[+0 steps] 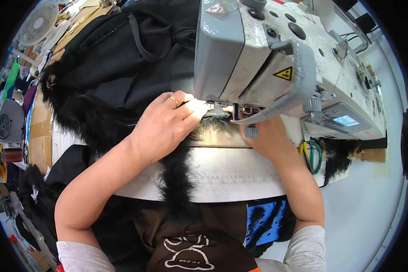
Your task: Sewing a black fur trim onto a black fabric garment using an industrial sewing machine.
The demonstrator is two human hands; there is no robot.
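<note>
My left hand (pixel 163 124), with a ring on one finger, lies over the edge of a black garment (pixel 122 59) beside the needle area. Its fingers are pressed together on the cloth, close to the presser foot (pixel 211 107). On the far side of the needle, my right hand (pixel 269 138) reaches in under the head of a grey-white sewing machine (pixel 222 50). The machine's guard and a knob cover most of its fingers. A black fur strip (pixel 177 181) runs from under my left hand over the table's front edge. More black fur (pixel 84 115) borders the garment at left.
Scissors with yellow and green handles (pixel 313 154) lie right of my right forearm. A lit control panel (pixel 346 120) is on the machine. Ruler markings line the pale machine table (pixel 222 190). Blue-and-black cloth (pixel 267 222) shows below. A white fan (pixel 38 25) stands far left.
</note>
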